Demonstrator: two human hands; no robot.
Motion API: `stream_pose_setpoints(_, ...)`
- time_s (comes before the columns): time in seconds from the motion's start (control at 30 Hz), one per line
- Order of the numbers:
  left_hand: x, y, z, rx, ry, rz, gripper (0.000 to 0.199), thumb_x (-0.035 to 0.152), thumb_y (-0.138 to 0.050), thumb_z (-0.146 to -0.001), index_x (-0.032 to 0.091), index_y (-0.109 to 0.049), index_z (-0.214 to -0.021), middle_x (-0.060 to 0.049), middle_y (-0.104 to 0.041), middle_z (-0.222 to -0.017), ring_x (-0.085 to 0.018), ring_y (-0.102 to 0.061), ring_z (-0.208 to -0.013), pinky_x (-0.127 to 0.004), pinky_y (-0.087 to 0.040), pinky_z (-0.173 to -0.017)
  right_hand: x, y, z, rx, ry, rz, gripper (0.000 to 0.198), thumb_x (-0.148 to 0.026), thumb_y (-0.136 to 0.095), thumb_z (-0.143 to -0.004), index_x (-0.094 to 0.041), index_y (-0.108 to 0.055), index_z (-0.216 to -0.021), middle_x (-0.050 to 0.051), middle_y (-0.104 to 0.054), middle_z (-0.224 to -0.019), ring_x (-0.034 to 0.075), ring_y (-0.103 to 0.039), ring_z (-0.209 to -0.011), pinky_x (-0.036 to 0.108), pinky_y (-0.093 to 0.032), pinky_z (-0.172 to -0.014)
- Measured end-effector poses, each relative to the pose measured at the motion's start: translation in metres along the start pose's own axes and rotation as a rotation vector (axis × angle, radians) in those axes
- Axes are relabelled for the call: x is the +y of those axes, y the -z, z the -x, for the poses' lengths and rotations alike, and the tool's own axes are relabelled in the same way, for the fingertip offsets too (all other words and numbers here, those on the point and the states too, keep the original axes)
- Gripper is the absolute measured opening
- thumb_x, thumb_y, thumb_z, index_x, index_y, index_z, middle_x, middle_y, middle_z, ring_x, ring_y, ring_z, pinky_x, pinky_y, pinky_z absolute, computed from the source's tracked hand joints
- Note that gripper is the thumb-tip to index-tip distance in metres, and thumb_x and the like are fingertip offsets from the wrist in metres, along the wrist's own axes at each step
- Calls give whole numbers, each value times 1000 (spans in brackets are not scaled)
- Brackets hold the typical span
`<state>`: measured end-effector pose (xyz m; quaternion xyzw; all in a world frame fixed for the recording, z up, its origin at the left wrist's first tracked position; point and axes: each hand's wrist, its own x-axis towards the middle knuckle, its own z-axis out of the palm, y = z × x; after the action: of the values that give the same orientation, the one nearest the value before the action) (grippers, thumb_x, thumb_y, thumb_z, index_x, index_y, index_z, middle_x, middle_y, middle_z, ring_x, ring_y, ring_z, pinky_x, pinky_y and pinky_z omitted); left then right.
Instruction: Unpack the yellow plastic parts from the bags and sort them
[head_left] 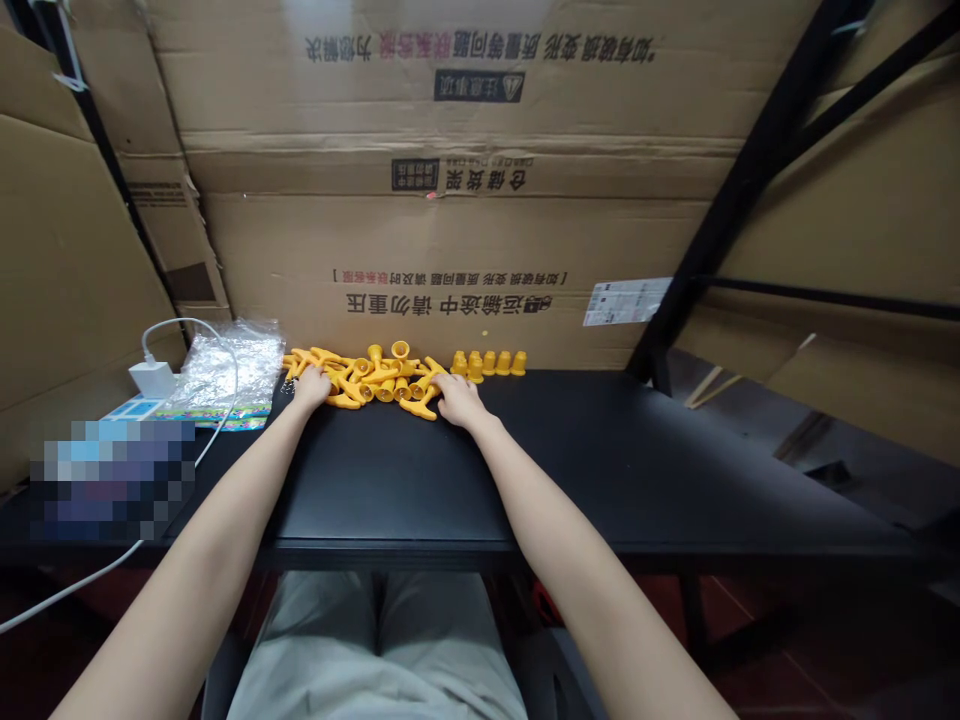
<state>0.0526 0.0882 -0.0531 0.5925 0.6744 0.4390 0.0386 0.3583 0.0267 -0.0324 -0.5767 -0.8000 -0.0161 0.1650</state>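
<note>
A heap of yellow plastic pieces lies at the back of the black table, against the cardboard. Some are T-shaped handles, others small cups with flared rims. At the heap's left end, my left hand rests among the T-shaped handles, and its fingertips are hidden by them. My right hand is at the right end, its fingers curled in around a T-shaped handle. Just beyond that hand, several yellow cups stand rim down in a row.
Clear plastic bags lie left of the heap. A white charger with a white cable sits beside them, near a blurred-out object. Cardboard walls enclose the back and sides. A black metal post rises at the right.
</note>
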Motion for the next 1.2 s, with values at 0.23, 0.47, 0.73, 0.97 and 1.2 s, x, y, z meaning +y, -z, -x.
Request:
stream_pose_setpoints(0.23,0,1,2,-118,76,-91,31,21,-46,-80,18,-65,-105,-15,-59,-127,-30,-49,-126,-49,-35,-107,4,-2,1,35,31,119,42,-7,-46,-82,-26,-63,-116,10,-57,-126,27,-44,-121,58,-24,-109)
stream_pose_setpoints(0.47,3,4,7,-83,62,-100,29,19,-43,-83,18,-68,-98,-14,-62,-123,-29,-51,-123,-47,-37,-106,5,-2,0,92,120,93,39,-3,-43,-80,-21,-60,-110,10,-60,-122,25,-44,-124,61,-15,-111)
stream_pose_setpoints(0.73,57,24,23,61,-96,39,32,15,-44,-84,17,-66,-108,-12,-62,-122,-25,-51,-122,-44,-36,-108,0,4,-2,247,175,2,37,-8,-41,-83,-18,-58,-115,14,-61,-125,24,-43,-129,57,-10,-114)
stream_pose_setpoints(0.97,97,30,74,-2,-558,-5,35,35,-51,-89,24,-63,-120,-10,-46,-143,-28,-39,-133,-47,-32,-110,-22,13,3,287,215,16,36,-13,-42,-87,-19,-56,-120,13,-64,-119,26,-52,-117,54,-15,-113)
stream_pose_setpoints(1.2,82,30,85,-224,-558,-29,57,39,-52,-88,30,-40,-143,-8,-58,-131,-25,-54,-120,-41,-42,-103,-36,20,7,365,230,41,37,-12,-40,-87,-16,-55,-121,13,-63,-118,26,-50,-115,46,-20,-111)
